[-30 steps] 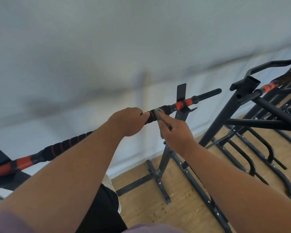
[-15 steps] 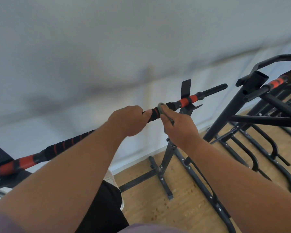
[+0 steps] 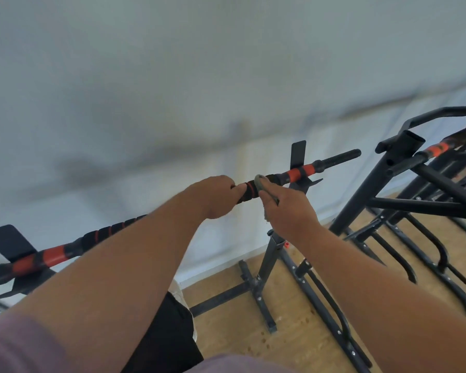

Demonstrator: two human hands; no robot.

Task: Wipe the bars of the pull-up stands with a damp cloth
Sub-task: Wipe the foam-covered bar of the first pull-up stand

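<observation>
Left hand (image 3: 218,196) clenched round bar (image 3: 297,174), centre frame. Right hand (image 3: 288,211) at 3 o'clock pinches cloth (image 3: 259,181) onto it. Risk: thin pinch slips, cloth drops; bar may roll in its cradle.

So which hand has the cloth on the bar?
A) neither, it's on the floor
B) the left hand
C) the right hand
C: the right hand pinches the grey cloth against the bar, while the left hand grips the bar bare beside it.
</observation>
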